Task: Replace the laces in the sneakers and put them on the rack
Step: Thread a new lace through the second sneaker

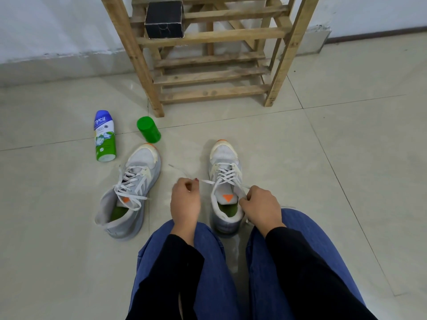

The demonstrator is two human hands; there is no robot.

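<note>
- Now 2 grey-and-white sneakers stand on the tiled floor, toes toward the wooden rack. Neither is on it.
- The right sneaker sits just ahead of the person's knees, directly in front of both hands.
- The left hand has its fingers curled and pinches 1 end of the white lace. The lace runs from the fingertips rightward to the shoe's upper eyelets.
- The right hand also has its fingers curled, pinching the other end of the lace beside the tongue, at the shoe's collar.
- The left sneaker stands apart, angled, its lace hanging loose and untied.
- A bottle lies on its side left of that shoe, with a green cap near it.
- 1 black box rests on a rack shelf.
</note>
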